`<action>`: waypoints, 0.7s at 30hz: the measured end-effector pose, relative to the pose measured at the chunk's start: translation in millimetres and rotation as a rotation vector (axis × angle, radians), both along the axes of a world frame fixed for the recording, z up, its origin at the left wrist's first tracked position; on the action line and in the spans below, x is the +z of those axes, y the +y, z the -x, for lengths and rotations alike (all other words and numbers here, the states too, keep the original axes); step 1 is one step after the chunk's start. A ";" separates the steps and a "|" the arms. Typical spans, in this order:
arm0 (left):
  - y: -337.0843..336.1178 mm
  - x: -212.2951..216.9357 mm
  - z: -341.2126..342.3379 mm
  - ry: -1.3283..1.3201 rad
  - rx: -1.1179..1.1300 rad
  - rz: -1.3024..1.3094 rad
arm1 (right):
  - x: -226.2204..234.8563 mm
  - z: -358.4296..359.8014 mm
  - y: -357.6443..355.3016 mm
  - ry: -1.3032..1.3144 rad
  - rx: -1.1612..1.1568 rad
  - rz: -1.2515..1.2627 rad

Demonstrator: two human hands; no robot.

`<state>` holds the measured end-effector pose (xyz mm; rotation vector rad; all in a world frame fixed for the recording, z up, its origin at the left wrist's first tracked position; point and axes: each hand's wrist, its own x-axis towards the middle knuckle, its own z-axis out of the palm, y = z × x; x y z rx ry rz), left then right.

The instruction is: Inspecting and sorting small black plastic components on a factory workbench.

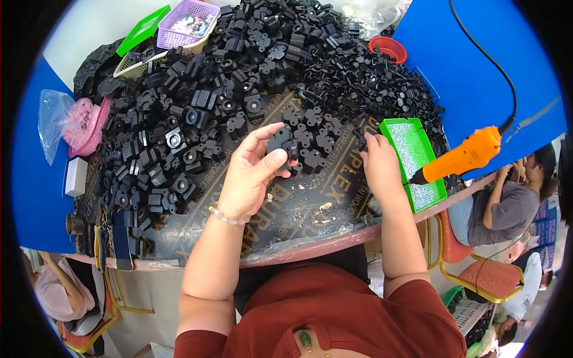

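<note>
Your left hand (pixel 250 176) grips one black plastic part (pixel 283 145) between thumb and fingers, lifted just above the bench (pixel 310 221). Your right hand (pixel 379 167) rests fingers-down on the parts beside the green tray (pixel 439 194) — whether it grasps anything, I cannot tell. By the look of it, most work remains: the huge black pile (pixel 239 77) lies loose and the orange screwdriver (pixel 465 156) hangs untouched.

Screwdriver (pixel 462 156) over tray (pixel 442 190), right of parts heap (pixel 239 89).
</note>
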<state>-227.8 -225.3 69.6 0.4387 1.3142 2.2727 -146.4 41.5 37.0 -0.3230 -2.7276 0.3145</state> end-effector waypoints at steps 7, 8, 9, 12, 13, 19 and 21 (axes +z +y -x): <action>-1.5 -5.7 3.2 -0.072 0.033 -0.103 | -0.3 16.9 16.0 -0.260 0.031 -0.009; -2.0 -4.3 5.3 -0.092 0.027 -0.140 | 0.4 16.2 19.6 -0.247 0.051 -0.057; -3.5 -3.6 6.8 -0.105 0.024 -0.169 | 1.0 16.4 22.0 -0.233 0.071 -0.106; -4.2 -1.4 8.5 -0.094 0.033 -0.189 | 4.1 23.9 25.3 -0.278 0.067 -0.212; -2.8 -1.4 8.5 -0.077 0.053 -0.173 | 7.4 26.5 25.3 -0.277 0.068 -0.211; -1.5 -6.2 9.2 -0.014 0.098 -0.114 | 28.8 37.7 12.7 -0.314 0.086 -0.083; -0.9 -7.1 8.5 0.015 0.094 -0.094 | 30.8 34.1 0.2 -0.270 0.131 -0.091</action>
